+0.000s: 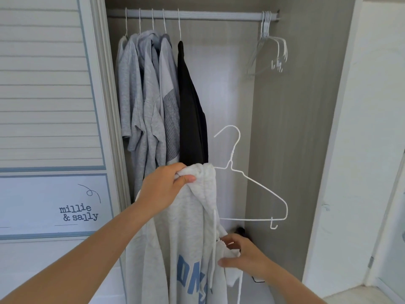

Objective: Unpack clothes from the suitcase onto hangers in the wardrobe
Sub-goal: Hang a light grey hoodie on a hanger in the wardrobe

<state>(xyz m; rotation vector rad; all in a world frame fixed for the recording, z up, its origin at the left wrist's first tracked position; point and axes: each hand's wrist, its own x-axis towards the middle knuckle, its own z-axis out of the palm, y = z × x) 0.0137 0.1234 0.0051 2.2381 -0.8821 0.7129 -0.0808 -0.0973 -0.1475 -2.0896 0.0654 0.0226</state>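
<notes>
Hanging in front of the open wardrobe, a pale grey hoodie with blue lettering on its front is held up by two bare hands. Its top, at the hood, is bunched in the left hand, whose grip is clenched round the fabric with the thumb pressed over the fold. Lower down and to the right, a fold of the same hoodie is grasped by the right hand, its fingers curled into the cloth just beside a white drawstring that dangles down the front. A white wire hanger is seen partly tucked into the hoodie near the hood; its hook, its neck and one shoulder stick out to the right, tilted, well below the rail.

On the left part of that rail, several grey T-shirts and a black garment are hung close together on wire hangers. At the right end of the rail a cluster of bare white hangers is gathered. To the left, a slatted sliding door is seen, marked with the words "millie & sally".
</notes>
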